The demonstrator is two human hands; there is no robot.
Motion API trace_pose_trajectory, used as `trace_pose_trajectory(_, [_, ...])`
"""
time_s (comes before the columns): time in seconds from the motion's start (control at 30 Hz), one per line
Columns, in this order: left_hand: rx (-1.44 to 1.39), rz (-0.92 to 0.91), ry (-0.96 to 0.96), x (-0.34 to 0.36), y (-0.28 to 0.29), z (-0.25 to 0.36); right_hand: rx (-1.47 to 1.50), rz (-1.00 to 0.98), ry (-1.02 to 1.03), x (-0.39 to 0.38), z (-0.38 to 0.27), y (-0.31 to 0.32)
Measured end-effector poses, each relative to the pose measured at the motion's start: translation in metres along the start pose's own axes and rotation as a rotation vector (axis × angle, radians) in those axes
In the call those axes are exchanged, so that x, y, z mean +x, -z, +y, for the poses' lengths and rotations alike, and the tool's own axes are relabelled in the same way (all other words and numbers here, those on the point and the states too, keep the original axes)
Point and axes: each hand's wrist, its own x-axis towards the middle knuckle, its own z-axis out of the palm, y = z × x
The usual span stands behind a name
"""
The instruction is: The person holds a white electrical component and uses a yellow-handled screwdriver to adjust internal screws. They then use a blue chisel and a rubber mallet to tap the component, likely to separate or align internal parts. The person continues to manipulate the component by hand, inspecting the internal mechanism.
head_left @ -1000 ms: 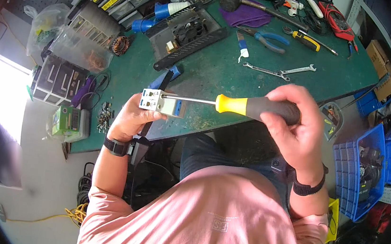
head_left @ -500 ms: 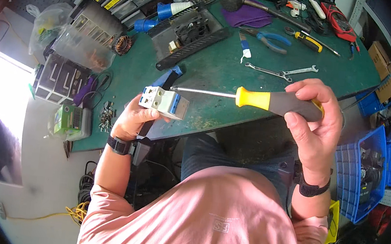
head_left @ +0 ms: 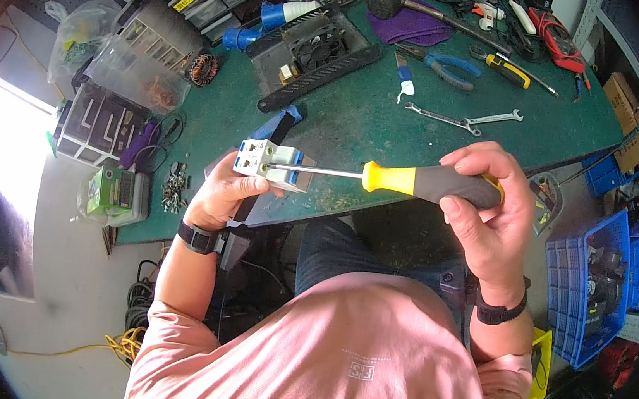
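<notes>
My left hand (head_left: 225,190) is closed around a small white circuit breaker (head_left: 283,155) with blue parts, holding it above the front edge of the green bench. Two rows of screw holes face up on its left end. In my right hand (head_left: 490,210), thumb and fingers grip the dark handle of a screwdriver (head_left: 392,178) with a yellow collar. Its metal shaft lies level across the breaker, and the tip is at one of the screw holes. Whether the tip sits inside the hole, I cannot tell.
Beyond my hands on the green bench (head_left: 358,126) lie wrenches (head_left: 467,124), blue-handled pliers (head_left: 446,69), a yellow-black screwdriver (head_left: 508,70) and a mallet (head_left: 432,18). A black metal housing (head_left: 311,58) stands at the back. Blue crates (head_left: 587,286) are at the right.
My right hand has moved left with the screwdriver, bringing its tip from beside the breaker onto a screw hole. The breaker has shifted slightly in my left hand.
</notes>
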Motion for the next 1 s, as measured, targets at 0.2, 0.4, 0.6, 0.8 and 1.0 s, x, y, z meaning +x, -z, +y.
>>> trace_pose_trajectory(0.2, [-0.001, -0.013, -0.008, 0.001, -0.002, 0.0, 0.042, -0.005, -0.01, -0.002, 0.001, -0.002])
trace_pose_trajectory(0.4, [0.041, -0.044, -0.024, 0.001, -0.009, 0.006, 0.017, 0.015, 0.013, -0.002, 0.002, -0.003])
trace_pose_trajectory(0.6, [0.106, 0.024, -0.034, 0.001, -0.015, 0.012, 0.019, 0.019, -0.068, -0.005, -0.003, -0.002])
trace_pose_trajectory(0.8, [0.223, 0.061, -0.068, 0.001, -0.012, 0.008, 0.122, 0.084, -0.318, -0.01, 0.001, -0.002])
trace_pose_trajectory(1.0, [0.29, 0.074, -0.101, 0.002, -0.014, 0.016, 0.224, 0.037, -0.56, -0.004, 0.002, 0.007])
